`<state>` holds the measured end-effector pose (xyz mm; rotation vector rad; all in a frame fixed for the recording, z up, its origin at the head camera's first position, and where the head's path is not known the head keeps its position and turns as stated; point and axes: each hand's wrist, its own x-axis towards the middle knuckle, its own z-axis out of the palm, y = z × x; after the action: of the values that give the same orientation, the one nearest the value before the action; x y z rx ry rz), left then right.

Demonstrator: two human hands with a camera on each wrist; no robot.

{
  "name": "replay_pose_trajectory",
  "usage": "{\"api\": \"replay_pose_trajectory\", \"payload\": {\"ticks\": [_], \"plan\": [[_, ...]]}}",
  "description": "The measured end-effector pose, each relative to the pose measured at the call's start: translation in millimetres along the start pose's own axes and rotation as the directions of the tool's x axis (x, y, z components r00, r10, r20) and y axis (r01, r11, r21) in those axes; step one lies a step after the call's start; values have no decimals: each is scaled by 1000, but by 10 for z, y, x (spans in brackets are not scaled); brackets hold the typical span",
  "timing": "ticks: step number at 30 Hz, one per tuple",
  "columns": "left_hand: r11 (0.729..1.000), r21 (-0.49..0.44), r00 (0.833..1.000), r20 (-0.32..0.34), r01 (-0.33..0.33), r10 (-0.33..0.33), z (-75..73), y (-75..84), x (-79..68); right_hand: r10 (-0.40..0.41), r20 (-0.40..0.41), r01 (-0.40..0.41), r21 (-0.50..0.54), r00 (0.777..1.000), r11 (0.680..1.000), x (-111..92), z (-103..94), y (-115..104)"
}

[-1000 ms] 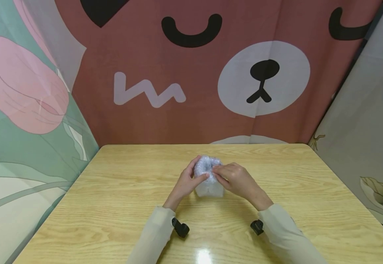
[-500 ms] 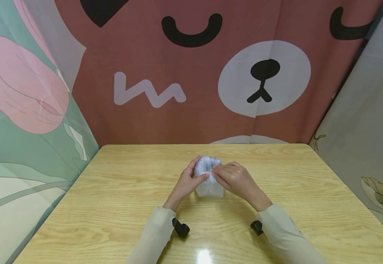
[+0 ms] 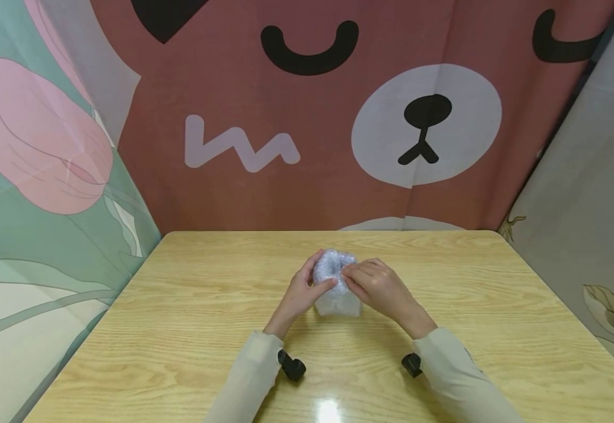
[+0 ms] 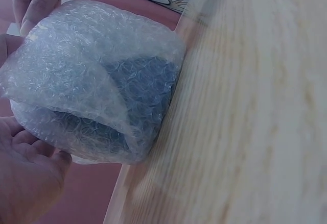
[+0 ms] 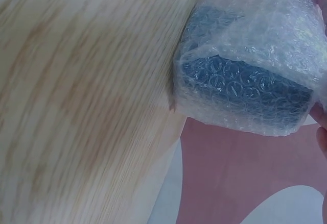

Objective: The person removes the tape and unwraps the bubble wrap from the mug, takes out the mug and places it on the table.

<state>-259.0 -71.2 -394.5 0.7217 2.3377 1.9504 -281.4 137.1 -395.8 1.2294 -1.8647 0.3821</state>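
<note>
A package in clear bubble wrap (image 3: 338,304) stands on the wooden table, roughly boxy, its wrap bunched at the top. Something dark blue-grey shows through the bubble layers (image 4: 143,83) in the left wrist view; what it is stays hidden. My left hand (image 3: 301,291) holds the package from its left side, fingers behind it and thumb across the upper front. With thumb and fingertips together, my right hand (image 3: 379,289) pinches the wrap at the upper right. Folded over the side, a loose flap of the wrap (image 5: 260,45) appears in the right wrist view.
The pale wooden table (image 3: 190,305) reaches back to a reddish-brown curtain (image 3: 307,194) with a bear print. Patterned cloths hang at the left (image 3: 42,153) and right (image 3: 576,194). A small black camera (image 3: 292,366) sits by the left cuff, another black device (image 3: 411,365) by the right.
Both hands keep their hold on the package in almost the same place. The whole head view has shifted very slightly.
</note>
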Motion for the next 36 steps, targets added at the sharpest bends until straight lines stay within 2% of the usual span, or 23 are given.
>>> {"api": "replay_pose_trajectory", "payload": {"ticks": [7,14,22,31,36], "plan": [[1000,-4,999,-42,-5,5,26,22,-8,25,6,-25,-2,1000,1000,10,3,-9],[1000,11,999,-51,-7,7,27,8,-6,57,22,-57,-6,998,998,22,11,-19],[1000,-16,998,-55,-7,6,32,-350,103,89,29,-89,27,996,996,16,22,-16],[1000,-27,997,-70,-11,9,30,-374,104,88,4,-88,45,996,995,16,40,1],[1000,-23,998,-67,-2,0,25,-374,107,102,-11,-100,103,995,990,30,28,4]]}}
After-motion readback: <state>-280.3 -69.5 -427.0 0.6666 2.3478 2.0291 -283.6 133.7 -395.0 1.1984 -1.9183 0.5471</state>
